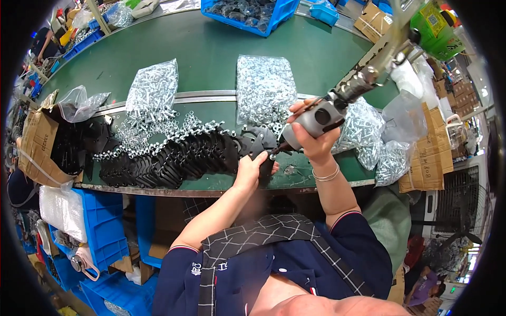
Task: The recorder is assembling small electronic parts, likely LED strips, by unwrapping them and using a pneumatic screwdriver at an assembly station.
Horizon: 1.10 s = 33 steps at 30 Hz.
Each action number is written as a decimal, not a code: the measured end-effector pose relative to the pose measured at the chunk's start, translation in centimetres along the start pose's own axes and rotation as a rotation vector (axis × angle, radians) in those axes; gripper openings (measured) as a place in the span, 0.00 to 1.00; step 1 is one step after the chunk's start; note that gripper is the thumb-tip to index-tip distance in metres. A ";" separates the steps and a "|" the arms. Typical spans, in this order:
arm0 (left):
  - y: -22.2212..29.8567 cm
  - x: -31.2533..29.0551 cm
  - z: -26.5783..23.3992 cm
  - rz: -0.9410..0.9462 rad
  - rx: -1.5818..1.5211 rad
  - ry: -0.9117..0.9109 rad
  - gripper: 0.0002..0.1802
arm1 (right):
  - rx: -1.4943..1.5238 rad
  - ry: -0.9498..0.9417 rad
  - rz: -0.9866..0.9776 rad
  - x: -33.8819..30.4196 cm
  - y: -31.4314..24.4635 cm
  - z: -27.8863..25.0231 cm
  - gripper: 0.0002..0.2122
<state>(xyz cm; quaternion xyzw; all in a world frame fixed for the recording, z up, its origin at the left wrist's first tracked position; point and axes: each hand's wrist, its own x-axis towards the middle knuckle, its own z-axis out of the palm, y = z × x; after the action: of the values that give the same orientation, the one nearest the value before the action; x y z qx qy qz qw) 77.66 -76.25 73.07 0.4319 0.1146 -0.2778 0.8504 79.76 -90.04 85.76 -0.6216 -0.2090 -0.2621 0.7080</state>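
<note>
My right hand [317, 138] is wrapped round a grey pneumatic screwdriver [313, 124], whose upper end runs into a hanging hose and fitting [371, 73]. Its tip points down-left at a small silver fastener [272, 157] on a black bracket-like part [266, 167]. That part is gripped by my left hand [250, 171], thumb on top, near the front edge of the green table. Whether the tip touches the fastener, I cannot tell. Left of my hands lies a long overlapping row of black plates [168, 158], with silver nuts and bolts [174, 138] along its far side.
Clear bags of bolts [266, 87] [153, 89] lie behind the row, with more bags [363, 129] at right. A cardboard box of black parts [39, 145] stands at left. Blue bins sit below the table [103, 221] and at the far side [274, 21].
</note>
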 end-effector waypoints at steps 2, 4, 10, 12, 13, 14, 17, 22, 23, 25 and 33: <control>0.0 -0.1 0.3 0.022 0.006 0.004 0.11 | 0.014 0.009 -0.024 0.0 -0.5 -0.4 0.20; -0.1 -0.2 0.3 0.039 0.008 0.008 0.12 | 0.025 0.010 -0.039 -0.1 -0.6 -0.6 0.20; -0.2 0.1 0.0 0.027 0.026 -0.009 0.13 | -0.080 -0.065 -0.032 -1.1 0.4 -0.6 0.21; -0.1 0.0 0.1 0.018 0.045 -0.006 0.14 | -0.078 -0.070 -0.029 -1.4 0.6 -0.4 0.21; -0.1 -0.1 0.2 0.013 0.041 -0.002 0.14 | -0.081 -0.072 -0.033 -1.6 0.6 -0.3 0.21; 0.0 -0.2 0.3 0.009 0.036 0.002 0.14 | -0.084 -0.075 -0.037 -1.6 0.7 -0.3 0.21; 0.0 -0.1 0.2 0.005 0.028 0.008 0.14 | -0.097 -0.114 -0.044 -1.8 1.1 -0.4 0.20; 0.2 -0.4 0.2 -0.004 -0.003 0.013 0.14 | -0.127 -0.191 -0.068 -2.3 1.3 -0.5 0.19; 0.3 -0.5 0.2 -0.010 -0.015 0.012 0.14 | -0.133 -0.192 -0.077 -2.4 1.2 -0.5 0.19; 0.1 -0.5 0.2 -0.001 -0.018 0.011 0.13 | -0.120 -0.184 -0.078 -2.3 1.0 -0.4 0.19; 1.5 -3.8 -2.8 0.119 0.137 -0.069 0.11 | -0.275 -0.203 -0.060 0.9 -0.9 -1.1 0.18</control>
<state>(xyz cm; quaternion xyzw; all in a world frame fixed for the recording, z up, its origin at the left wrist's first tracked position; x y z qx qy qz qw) 75.50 -71.90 74.09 0.4852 0.0400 -0.2488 0.8373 79.87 -91.31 86.90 -0.7294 -0.2601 -0.2453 0.5833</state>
